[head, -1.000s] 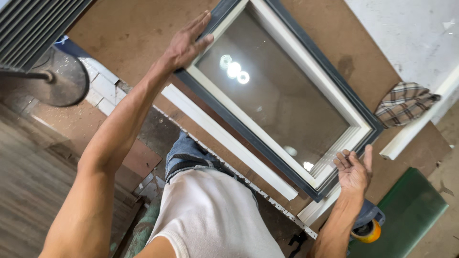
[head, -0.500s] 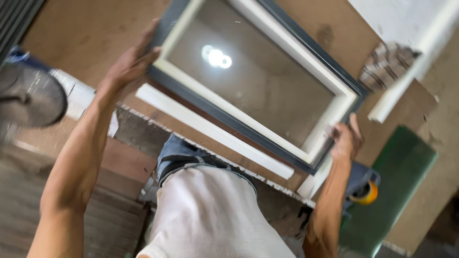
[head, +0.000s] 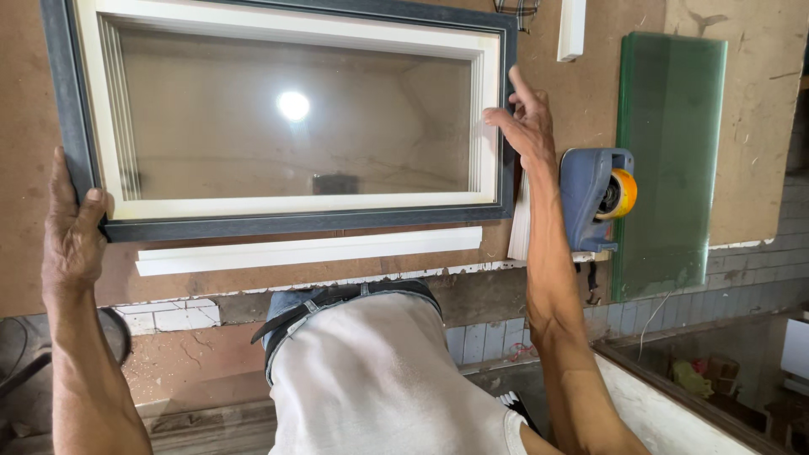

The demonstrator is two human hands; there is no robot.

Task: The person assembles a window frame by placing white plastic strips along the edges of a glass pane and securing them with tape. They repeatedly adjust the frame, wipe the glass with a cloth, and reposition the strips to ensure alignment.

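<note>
Head view: left hand (head: 72, 227) grasps window frame (head: 286, 222); right hand (head: 527, 126), fingers spread, touches its side.

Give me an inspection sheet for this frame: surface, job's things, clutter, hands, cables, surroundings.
Surface: brown board bench, chipped front edge.
Job's things: glazed window frame, dark outside, white inside, lying flat.
Clutter: white strip beside the frame; blue tape dispenser; green glass sheet; second white strip.
Hands: left hand grips the frame's left corner; right hand touches its right edge.
Cables: nothing seen.
Surroundings: white tiles below the bench.
</note>
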